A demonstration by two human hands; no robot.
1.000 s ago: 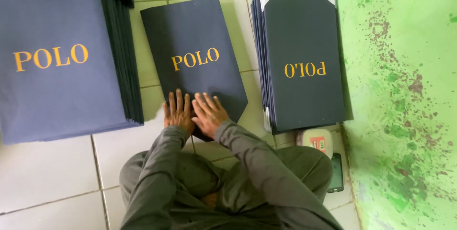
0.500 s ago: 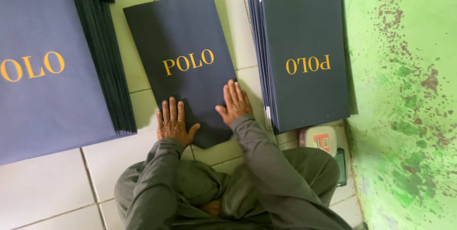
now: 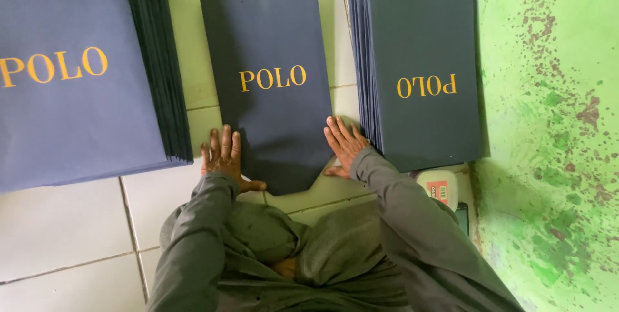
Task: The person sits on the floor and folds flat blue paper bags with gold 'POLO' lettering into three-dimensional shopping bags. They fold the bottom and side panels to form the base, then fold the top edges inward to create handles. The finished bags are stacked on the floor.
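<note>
- While you kneel over the tiled floor (image 3: 71, 221), a single dark blue flat paper bag (image 3: 267, 86) lies in the middle, between two piles.
- Your left hand (image 3: 222, 157) rests flat on the near left edge of that bag, fingers (image 3: 225, 141) spread and straight, gripping nothing.
- Your right hand (image 3: 345, 144) lies flat at the near right edge, partly on the floor, fingers together and stretched out, also holding nothing.
- On the left, a tall stack of lighter blue bags (image 3: 77, 73) sits just beside the single one, its yellow lettering turned the same way.
- On the right, a second stack (image 3: 422, 67) stands against the green wall (image 3: 554, 125), its lettering turned the other way and pale corners showing at the far end.
- By my judgement, the pressing of this bag looks nearly finished, since it lies flat; it is not yet on either stack.
- Near your right sleeve sits a small white container (image 3: 438, 186).
</note>
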